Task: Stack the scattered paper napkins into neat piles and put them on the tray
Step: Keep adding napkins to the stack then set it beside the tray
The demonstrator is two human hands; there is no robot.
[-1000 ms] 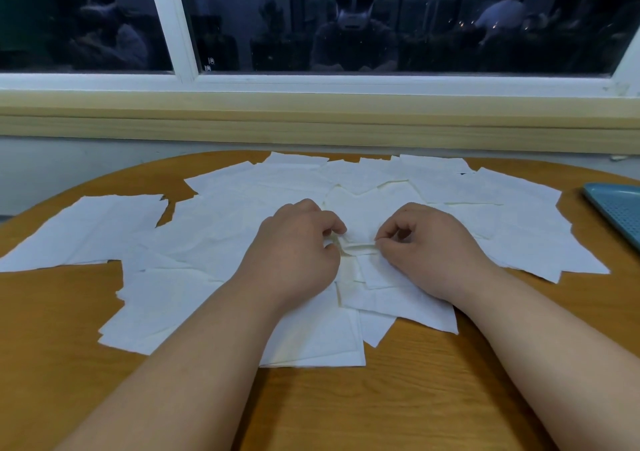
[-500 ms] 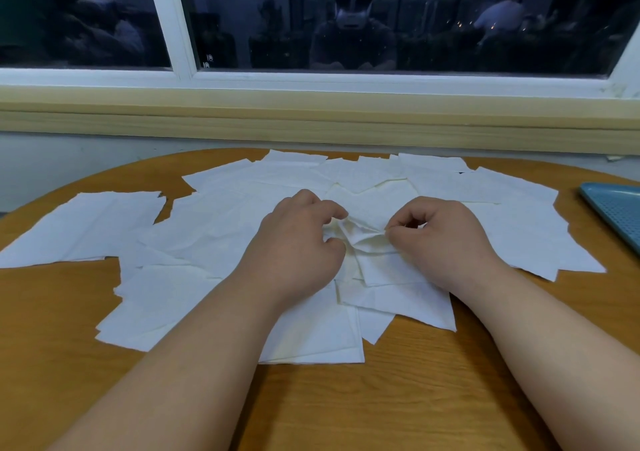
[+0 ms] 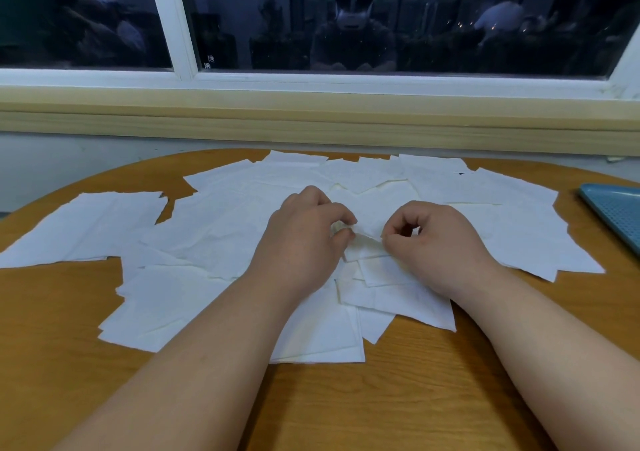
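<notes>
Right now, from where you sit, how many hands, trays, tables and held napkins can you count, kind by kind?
Hands: 2, left hand and right hand
Blue tray: 1
Wooden table: 1
Held napkin: 1, pinched between both hands
Total: 5
The loose napkins overlap too much to count.

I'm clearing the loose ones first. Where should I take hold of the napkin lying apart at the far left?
The far-left napkin lies flat on the table with nothing on it, so probably pinch up its near edge, coming from the front.
</notes>
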